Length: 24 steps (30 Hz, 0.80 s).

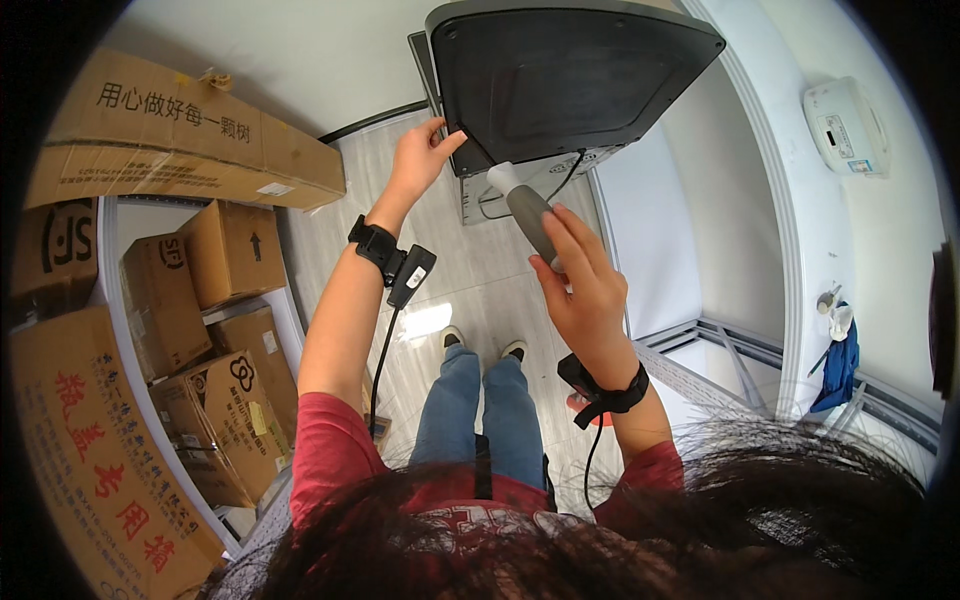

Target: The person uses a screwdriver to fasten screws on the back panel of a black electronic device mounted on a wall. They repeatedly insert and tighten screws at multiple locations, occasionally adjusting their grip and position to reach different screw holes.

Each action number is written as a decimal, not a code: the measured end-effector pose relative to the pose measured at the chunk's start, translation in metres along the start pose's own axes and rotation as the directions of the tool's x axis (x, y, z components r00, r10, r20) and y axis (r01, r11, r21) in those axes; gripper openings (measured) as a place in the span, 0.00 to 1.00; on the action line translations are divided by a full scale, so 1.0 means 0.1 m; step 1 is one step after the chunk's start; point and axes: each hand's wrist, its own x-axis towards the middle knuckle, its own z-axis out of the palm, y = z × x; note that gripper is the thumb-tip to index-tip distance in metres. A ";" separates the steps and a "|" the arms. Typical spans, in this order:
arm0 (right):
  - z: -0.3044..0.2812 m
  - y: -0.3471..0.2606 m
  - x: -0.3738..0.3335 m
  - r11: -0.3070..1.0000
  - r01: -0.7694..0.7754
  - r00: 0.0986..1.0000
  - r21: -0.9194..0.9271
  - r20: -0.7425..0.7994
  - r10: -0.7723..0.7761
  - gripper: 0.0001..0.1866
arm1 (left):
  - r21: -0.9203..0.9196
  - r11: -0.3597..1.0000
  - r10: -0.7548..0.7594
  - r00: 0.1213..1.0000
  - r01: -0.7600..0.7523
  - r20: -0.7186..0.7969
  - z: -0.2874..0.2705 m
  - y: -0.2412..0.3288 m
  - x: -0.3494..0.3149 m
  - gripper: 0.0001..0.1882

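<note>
My right hand is closed around the grey and white handle of a screwdriver. Its thin dark shaft slants up and to the left, along the lower left corner of a large black panel. At that corner my left hand has its thumb and forefinger bent toward each other, close to the shaft's tip. Whatever lies between those fingertips is too small to make out. The panel has rounded corners and small screw holes, and a black cable hangs from its lower edge.
A pale metal cabinet stands below the panel. Cardboard boxes fill shelves on the left, with a long carton above. At right are a white wall device, a hanging blue cloth and a grey metal frame.
</note>
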 end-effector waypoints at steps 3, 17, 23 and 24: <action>0.05 0.08 0.02 0.969 0.232 0.972 -0.088 -0.003 -0.233 0.23 | 0.001 1.000 0.000 1.000 0.000 0.005 -0.01 0.02 0.00 0.20; 0.09 -0.03 0.09 0.957 0.266 0.963 -0.114 -0.007 -0.269 0.21 | 0.053 0.998 -0.040 0.996 0.036 0.080 -0.05 -0.01 0.05 0.30; 0.08 -0.04 0.09 0.954 0.296 0.955 -0.048 0.047 -0.293 0.20 | 0.014 1.000 -0.026 0.998 0.025 0.054 -0.04 -0.04 0.03 0.26; 0.06 -0.04 0.10 0.950 0.308 0.950 -0.046 0.065 -0.305 0.20 | 0.034 0.999 -0.040 0.996 0.037 0.076 -0.05 -0.04 0.04 0.30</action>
